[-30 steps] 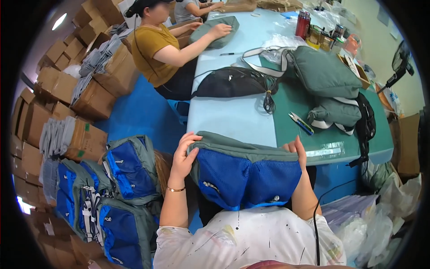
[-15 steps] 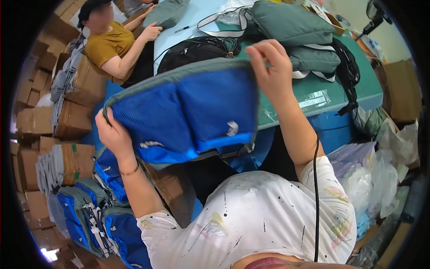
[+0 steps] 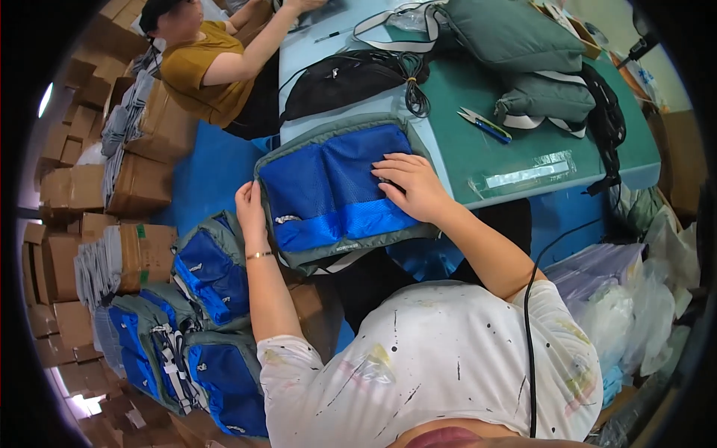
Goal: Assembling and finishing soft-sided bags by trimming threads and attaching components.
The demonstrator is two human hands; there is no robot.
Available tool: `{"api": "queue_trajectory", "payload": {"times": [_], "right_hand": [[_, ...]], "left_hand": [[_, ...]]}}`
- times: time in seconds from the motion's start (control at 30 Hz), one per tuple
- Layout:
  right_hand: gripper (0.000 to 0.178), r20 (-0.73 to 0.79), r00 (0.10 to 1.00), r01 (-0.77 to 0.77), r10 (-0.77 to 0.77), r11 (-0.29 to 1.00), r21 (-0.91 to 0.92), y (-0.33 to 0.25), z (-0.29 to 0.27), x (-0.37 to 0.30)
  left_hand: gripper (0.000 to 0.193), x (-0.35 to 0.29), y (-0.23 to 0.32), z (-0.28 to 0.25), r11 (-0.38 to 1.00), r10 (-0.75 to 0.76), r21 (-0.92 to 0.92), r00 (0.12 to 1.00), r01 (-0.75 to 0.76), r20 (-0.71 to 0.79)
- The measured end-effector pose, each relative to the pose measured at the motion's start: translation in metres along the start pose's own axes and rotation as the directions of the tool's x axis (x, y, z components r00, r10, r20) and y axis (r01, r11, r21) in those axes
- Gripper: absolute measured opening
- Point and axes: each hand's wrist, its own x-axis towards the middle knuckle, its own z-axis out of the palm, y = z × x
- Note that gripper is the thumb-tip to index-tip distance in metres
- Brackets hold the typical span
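Passable: green mat (image 3: 457,145), right of centre, between blue bag (image 3: 299,183) and snips (image 3: 485,125). Black pouch (image 3: 336,88) blocks upper centre; grey-green bag (image 3: 515,37), upper right.

On the surface (image 3: 450,82), a black bag (image 3: 328,89) lies with a bundle of black cord (image 3: 417,97) at its right end and a pen (image 3: 334,34) beyond. Small snips (image 3: 489,129) lie left of a grey-green pouch (image 3: 549,101), near a larger grey-green bag (image 3: 515,37). Cardboard boxes (image 3: 142,179) stack up at left; clear plastic bags (image 3: 609,317) bunch at right. A co-worker (image 3: 205,71) in a mustard top is at the far left.
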Motion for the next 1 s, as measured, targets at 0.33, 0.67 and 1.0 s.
{"api": "queue_trajectory", "payload": {"times": [0.33,0.67,1.0], "right_hand": [[0.022,-0.051,0.998,0.043,-0.039,0.994,0.098,0.005,0.003,-0.004],[0.042,-0.192,0.977,-0.089,0.093,0.995,0.034,-0.022,-0.033,-0.039],[0.063,0.318,0.631,-0.775,0.708,0.591,0.222,0.034,0.004,-0.216]], "left_hand": [[0.027,-0.17,0.016,-0.015,0.955,0.264,0.241,0.869,-0.174,-0.419],[0.049,-0.188,0.019,0.01,0.858,-0.405,-0.445,0.871,0.257,-0.279],[0.049,-0.245,-0.042,0.017,0.821,-0.428,-0.463,0.897,0.335,-0.11]]}}
